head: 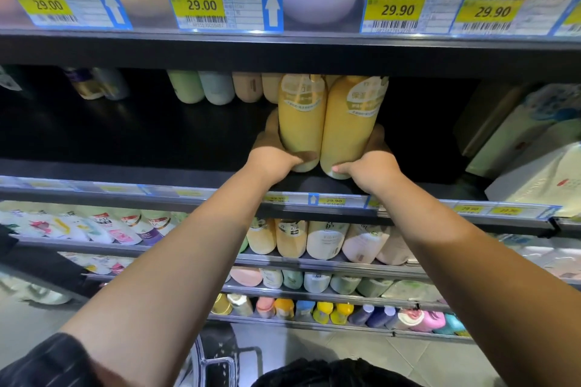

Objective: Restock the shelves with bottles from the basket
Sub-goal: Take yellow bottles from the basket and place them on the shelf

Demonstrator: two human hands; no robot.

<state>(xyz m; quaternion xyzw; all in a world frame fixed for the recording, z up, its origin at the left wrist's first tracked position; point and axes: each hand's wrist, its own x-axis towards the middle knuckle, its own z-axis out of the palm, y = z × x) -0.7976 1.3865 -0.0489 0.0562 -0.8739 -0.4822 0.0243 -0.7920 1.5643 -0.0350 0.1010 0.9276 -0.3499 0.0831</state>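
a: where are we on the bottles?
b: we have two yellow ones, left bottle [301, 116] and right bottle [350, 122], upright, side by side and touching, at the front part of the dark middle shelf [141, 141]. their tops are hidden behind the shelf edge above.
a: hands?
b: left hand [273, 152] grips the left bottle low down, thumb across the front near the base, fingers round the outer side. right hand [372, 163] grips the right bottle the same way, thumb on the front at the base. hands are apart, one bottle each, the pair between them.
a: seated on the board?
b: we can't tell. the bases are at board level, but the contact line is not clear.
a: what else do we see?
b: pale bottles [217, 86] in a row at the back of the same shelf, left of the pair. white packs [534, 148] at the right end. price tags [201, 5] reading 29.00 and 29.90 on the rail above. more bottles [327, 240] on the shelves below. basket [220, 364] at the bottom edge, mostly cut off, contents not visible.
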